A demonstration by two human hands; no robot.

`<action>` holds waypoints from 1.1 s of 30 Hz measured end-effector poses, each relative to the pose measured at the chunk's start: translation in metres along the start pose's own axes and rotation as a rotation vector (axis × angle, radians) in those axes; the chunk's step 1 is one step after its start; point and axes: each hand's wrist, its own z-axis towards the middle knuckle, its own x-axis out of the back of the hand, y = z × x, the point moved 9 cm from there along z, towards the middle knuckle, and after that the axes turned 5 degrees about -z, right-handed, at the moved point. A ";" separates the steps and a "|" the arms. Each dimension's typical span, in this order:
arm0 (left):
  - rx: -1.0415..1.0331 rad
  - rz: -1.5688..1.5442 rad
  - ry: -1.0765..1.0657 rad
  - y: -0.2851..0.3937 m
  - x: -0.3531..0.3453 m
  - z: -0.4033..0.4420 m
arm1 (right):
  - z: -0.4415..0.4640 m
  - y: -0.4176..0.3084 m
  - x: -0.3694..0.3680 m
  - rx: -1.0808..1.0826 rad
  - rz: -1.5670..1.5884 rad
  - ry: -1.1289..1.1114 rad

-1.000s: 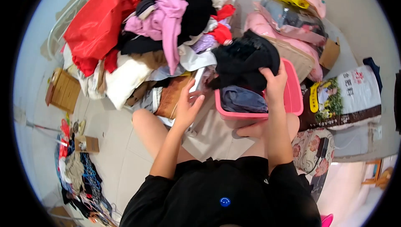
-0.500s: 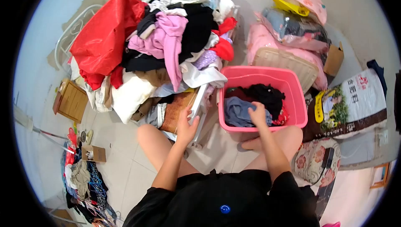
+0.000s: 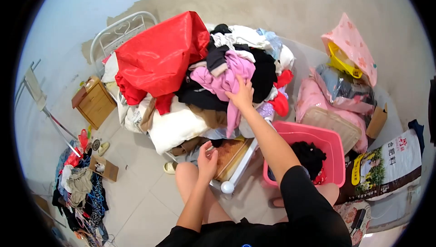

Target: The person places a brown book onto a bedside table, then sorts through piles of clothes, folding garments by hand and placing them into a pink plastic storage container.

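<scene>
On the pink garment [image 3: 219, 82], which lies over the heap of clothes, rests my right hand [image 3: 243, 93], its fingers spread against the cloth. My left hand [image 3: 208, 160] hovers above my knee with its fingers apart and nothing in it, near the brown board [image 3: 230, 156] at the bed's edge. Around the pink garment lie black clothes [image 3: 263, 76], a white cloth [image 3: 175, 129] and a large red bag [image 3: 163, 51]. Right of the heap stands the pink bin [image 3: 336, 156], with a black garment [image 3: 308, 157] and some red cloth inside.
A wooden cabinet [image 3: 96, 104] stands at the left. Hangers and clothes [image 3: 79, 185] lie at the lower left beside a small cardboard box [image 3: 104, 167]. Behind the bin are a beige lid [image 3: 334, 129] and pink bags [image 3: 311, 97]. A printed sack [image 3: 386, 165] lies at the right.
My right hand has left the bin and reached onto the pink garment on the heap. The black garment it held a second ago is out of that hand. The view has shifted left.
</scene>
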 end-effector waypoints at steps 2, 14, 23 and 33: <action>-0.025 -0.001 0.033 0.014 0.011 0.004 | -0.001 0.016 -0.030 -0.090 0.016 -0.150; -0.438 0.561 0.160 0.112 -0.048 0.034 | -0.175 0.006 0.045 -0.063 0.006 -0.417; 0.000 0.802 -0.129 -0.012 -0.026 0.009 | -0.243 0.008 0.075 0.023 0.014 -0.681; 0.049 0.572 0.174 0.077 0.057 -0.046 | -0.259 -0.094 0.111 0.190 0.418 -0.728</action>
